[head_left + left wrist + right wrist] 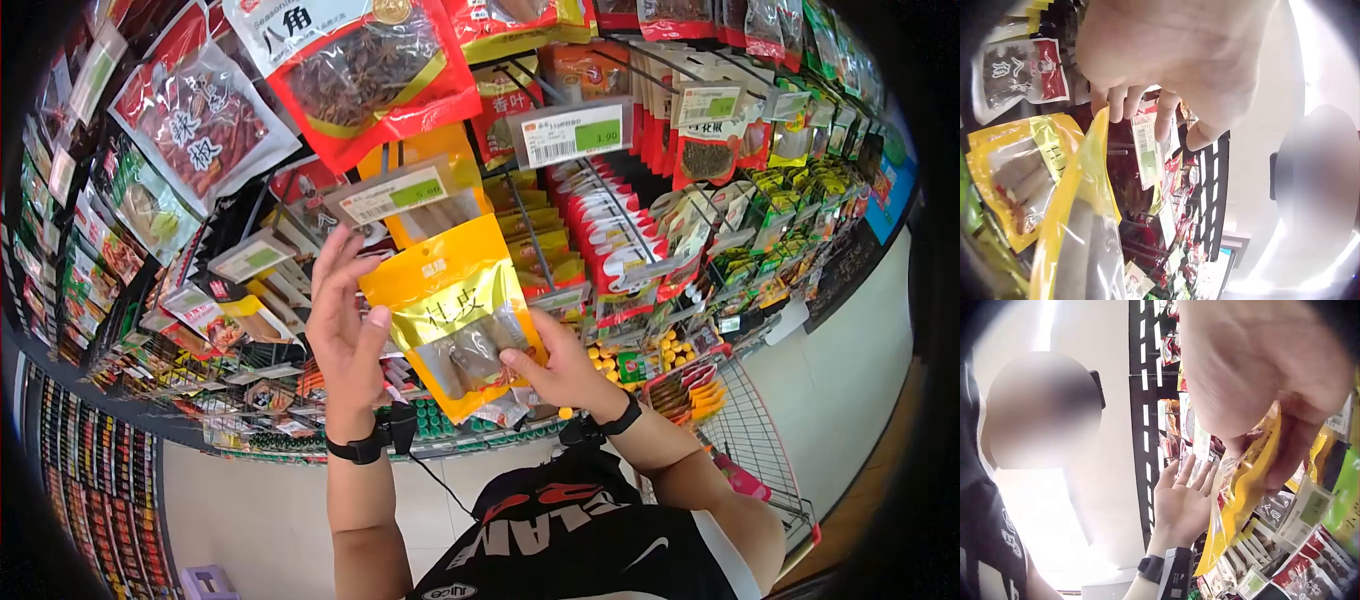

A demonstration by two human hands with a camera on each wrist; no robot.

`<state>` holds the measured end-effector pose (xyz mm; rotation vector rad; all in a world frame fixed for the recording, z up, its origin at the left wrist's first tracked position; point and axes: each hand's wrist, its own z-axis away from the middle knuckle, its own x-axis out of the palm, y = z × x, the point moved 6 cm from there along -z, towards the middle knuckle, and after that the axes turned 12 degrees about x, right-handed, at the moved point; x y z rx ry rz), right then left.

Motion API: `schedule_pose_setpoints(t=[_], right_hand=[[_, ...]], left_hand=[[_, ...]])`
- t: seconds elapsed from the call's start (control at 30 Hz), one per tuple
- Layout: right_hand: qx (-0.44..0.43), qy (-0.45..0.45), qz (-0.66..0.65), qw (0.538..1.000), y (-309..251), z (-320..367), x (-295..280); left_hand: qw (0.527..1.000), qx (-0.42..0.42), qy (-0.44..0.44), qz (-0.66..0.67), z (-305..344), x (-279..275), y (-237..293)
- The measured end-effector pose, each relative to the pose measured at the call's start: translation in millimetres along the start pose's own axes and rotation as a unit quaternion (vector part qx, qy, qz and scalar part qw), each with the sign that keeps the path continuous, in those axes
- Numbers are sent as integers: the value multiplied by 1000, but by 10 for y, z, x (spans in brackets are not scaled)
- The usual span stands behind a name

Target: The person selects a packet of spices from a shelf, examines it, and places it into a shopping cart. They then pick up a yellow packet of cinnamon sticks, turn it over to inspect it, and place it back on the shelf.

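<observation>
A yellow packet of cassia bark (462, 318) with a clear window showing brown bark is held upright before the rack. My right hand (572, 368) pinches its lower right side, the thumb lying across the front. The right wrist view shows the packet (1229, 509) edge-on between the thumb and fingers of my right hand (1254, 369). My left hand (345, 325) is at the packet's left edge, fingers extended and spread. In the left wrist view, the fingers of my left hand (1179, 56) reach past the packet's top corner.
A similar yellow packet (458, 212) hangs behind, under a price tag (395, 193). Above it hangs a star anise bag (365, 85), with dried chillies (205, 120) to the left. Metal hooks stick out around them. A wire shopping cart (760, 420) stands at right.
</observation>
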<state>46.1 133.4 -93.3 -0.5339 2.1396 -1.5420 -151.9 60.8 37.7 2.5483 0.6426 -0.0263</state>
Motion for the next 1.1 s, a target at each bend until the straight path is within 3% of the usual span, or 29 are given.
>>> schedule_pose_setpoints(t=[0.23,0.33,0.4,0.47,0.67,1.1], right_hand=[[-38,40,24,998,-180,-163,-149],[-31,66,-35,997,-260,-238,-127],[-57,75,3,996,-370,-277,-124],[-72,83,17,994,-408,-340,-104],[-92,99,39,990,-416,-480,-34],[-98,109,1,989,-406,-523,-55]], left_hand=[[994,97,59,10,-67,63,-51],[989,138,49,-2,-197,83,-22],[986,161,39,-1,-250,41,-27],[986,154,64,17,-312,16,38],[982,185,4,-37,-462,-23,138],[976,194,-25,-94,-419,-1,125]])
